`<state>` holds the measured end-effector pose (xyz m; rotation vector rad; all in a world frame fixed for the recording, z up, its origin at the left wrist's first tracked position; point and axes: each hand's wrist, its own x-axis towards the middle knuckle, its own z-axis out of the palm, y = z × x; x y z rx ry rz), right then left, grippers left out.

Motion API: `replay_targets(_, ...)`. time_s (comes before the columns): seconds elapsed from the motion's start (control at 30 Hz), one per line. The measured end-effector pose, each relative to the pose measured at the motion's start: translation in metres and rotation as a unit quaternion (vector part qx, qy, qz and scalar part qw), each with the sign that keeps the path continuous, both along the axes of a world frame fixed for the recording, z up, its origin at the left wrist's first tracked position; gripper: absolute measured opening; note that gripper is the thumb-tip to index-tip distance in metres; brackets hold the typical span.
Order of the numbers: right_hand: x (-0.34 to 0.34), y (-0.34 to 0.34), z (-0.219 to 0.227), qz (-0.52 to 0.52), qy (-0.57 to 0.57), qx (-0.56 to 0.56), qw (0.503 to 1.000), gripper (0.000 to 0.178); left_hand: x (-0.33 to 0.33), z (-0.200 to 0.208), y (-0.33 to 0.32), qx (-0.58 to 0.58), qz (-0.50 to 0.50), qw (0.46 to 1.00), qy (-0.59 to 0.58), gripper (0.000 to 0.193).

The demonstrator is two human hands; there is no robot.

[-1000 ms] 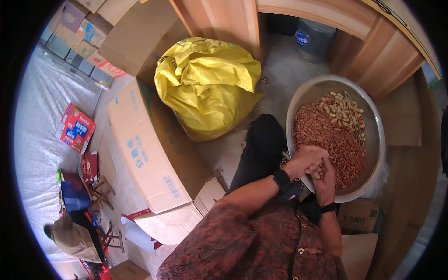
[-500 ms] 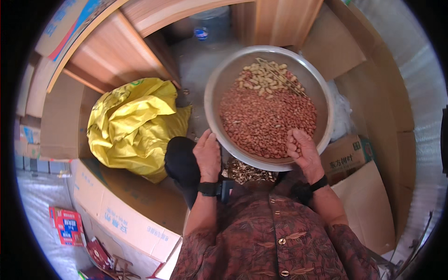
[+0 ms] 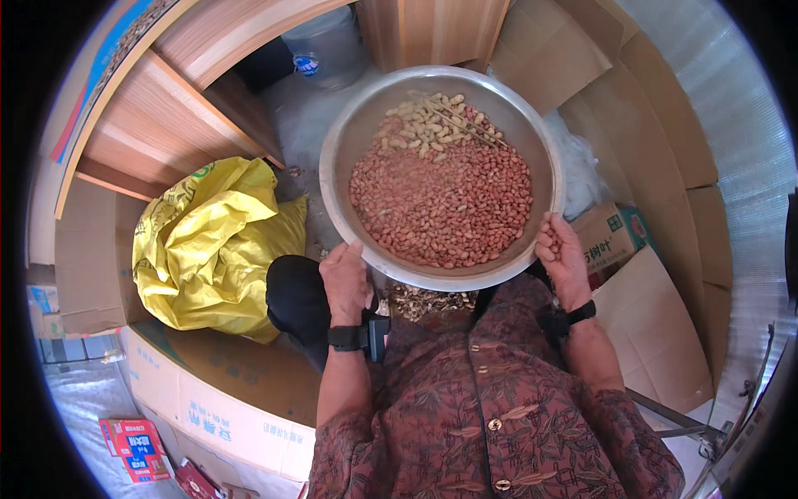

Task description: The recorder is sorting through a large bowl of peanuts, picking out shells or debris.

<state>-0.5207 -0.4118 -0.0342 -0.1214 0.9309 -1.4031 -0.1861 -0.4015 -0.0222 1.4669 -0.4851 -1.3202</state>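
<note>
The room where I stand is rather bright, with a soft light. At the right, the ribbed sheeting glows pale. Some glare lies on the rim of the metal basin, and the yellow bag shines between its shadowed folds. Under the wooden panels it is quite dark. Straight edges bend strongly toward the round black border, where details become soft.

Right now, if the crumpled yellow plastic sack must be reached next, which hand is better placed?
Left, probably: the left hand, by the left side of the round metal basin, is nearer the sack; the right hand is by the basin's right side.
</note>
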Motion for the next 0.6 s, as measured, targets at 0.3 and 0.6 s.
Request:
replay_targets(0.3,0.016,0.003,0.004,0.099,0.132,0.006,0.986,0.015,0.012,-0.008,-0.011,0.013,0.011,0.998,-0.06,0.024)
replay_targets(0.6,0.048,0.01,0.012,0.1,0.159,0.067,0.98,0.009,0.028,-0.001,-0.044,0.015,-0.022,0.995,-0.099,0.024)
